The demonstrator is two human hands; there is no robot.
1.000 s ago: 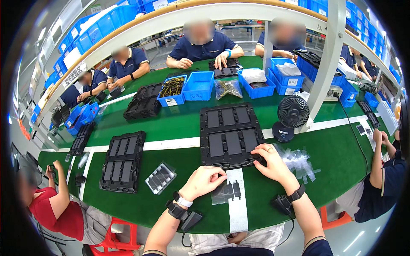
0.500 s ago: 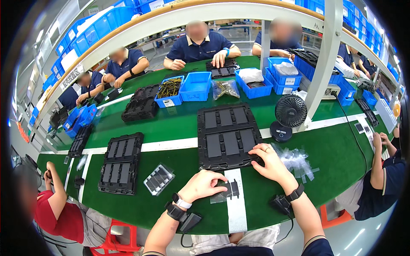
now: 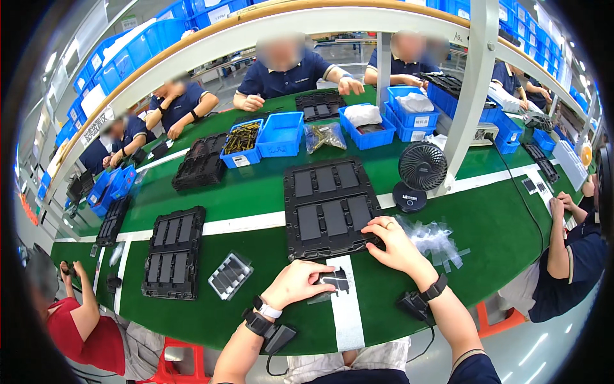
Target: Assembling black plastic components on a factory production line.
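Green conveyor table [image 3: 256,192] curves across the view, with a white stripe along its length and a white strip [image 3: 345,307] crossing near the front edge. Blue bins stack on the shelf overhead, some with white rectangular labels on their fronts; a white sign plate hangs on the curved rail at far left. On the belt: open blue bin [image 3: 280,134], a second blue bin [image 3: 238,142] holding dark yellowish small parts with a white label on its front wall, a clear bag [image 3: 323,136] of similar parts, more blue bins [image 3: 368,128] with white bags inside.

Large black tray [image 3: 329,205], six dark rectangular pieces seated in its pockets, lies straight ahead. A second black tray [image 3: 171,249] sits to the left; a small clear tray [image 3: 230,276] near it. Black desk fan [image 3: 421,173] stands right of the large tray. A loose pile of clear plastic slips [image 3: 435,238] lies beside it.

Against half a second ago: the left hand has slid right, and the dark piece under it now shows more.

Right hand [image 3: 393,246] rests flat, fingers spread, on the large tray's front right corner, gripping nothing. Left hand [image 3: 297,285] lies loosely curled, fingertips pressing a small flat black piece [image 3: 334,280] on the white strip, just in front of the large tray; it has pale cut-out marks.
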